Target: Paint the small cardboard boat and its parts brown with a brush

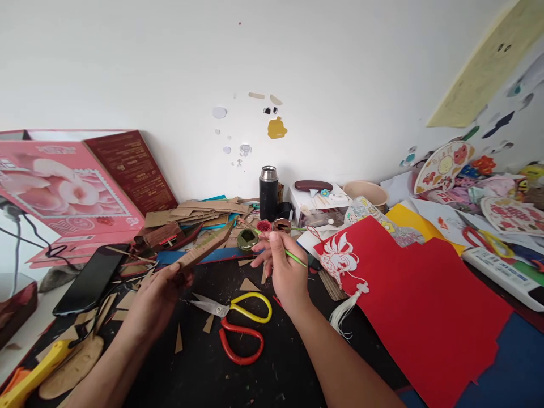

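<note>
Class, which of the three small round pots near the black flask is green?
The front-left pot is olive green; the red pot and the brown pot sit farther back, closer to the flask.

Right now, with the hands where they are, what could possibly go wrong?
The open scissors lie near the left hand, so lowering it might meet the blades. The right hand is close to the green pot and might tip it. Any wet green on the cardboard strip could smear.
</note>
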A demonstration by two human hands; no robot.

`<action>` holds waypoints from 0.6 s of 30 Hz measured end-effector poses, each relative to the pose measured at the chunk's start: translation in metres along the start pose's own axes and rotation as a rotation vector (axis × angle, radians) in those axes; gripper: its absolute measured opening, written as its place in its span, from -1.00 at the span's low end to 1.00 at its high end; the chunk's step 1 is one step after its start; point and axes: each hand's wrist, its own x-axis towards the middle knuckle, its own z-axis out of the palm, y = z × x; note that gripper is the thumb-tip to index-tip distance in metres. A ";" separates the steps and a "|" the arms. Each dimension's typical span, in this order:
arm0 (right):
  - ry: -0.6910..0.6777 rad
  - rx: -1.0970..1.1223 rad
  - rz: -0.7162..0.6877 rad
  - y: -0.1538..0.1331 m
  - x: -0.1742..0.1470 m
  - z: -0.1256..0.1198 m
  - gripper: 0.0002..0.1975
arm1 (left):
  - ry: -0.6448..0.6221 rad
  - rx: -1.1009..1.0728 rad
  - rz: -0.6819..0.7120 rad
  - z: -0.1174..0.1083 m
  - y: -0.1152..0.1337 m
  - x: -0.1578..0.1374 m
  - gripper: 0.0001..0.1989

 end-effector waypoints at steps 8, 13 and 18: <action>-0.007 -0.010 -0.003 0.000 0.000 0.000 -0.45 | 0.004 0.010 0.015 0.001 0.000 0.001 -0.69; -0.039 -0.001 -0.011 -0.003 -0.002 0.003 -0.45 | 0.010 0.005 0.029 0.001 -0.001 0.001 -0.72; -0.067 -0.024 -0.018 -0.004 -0.005 0.004 -0.45 | 0.018 0.002 0.009 -0.001 -0.001 0.001 -0.74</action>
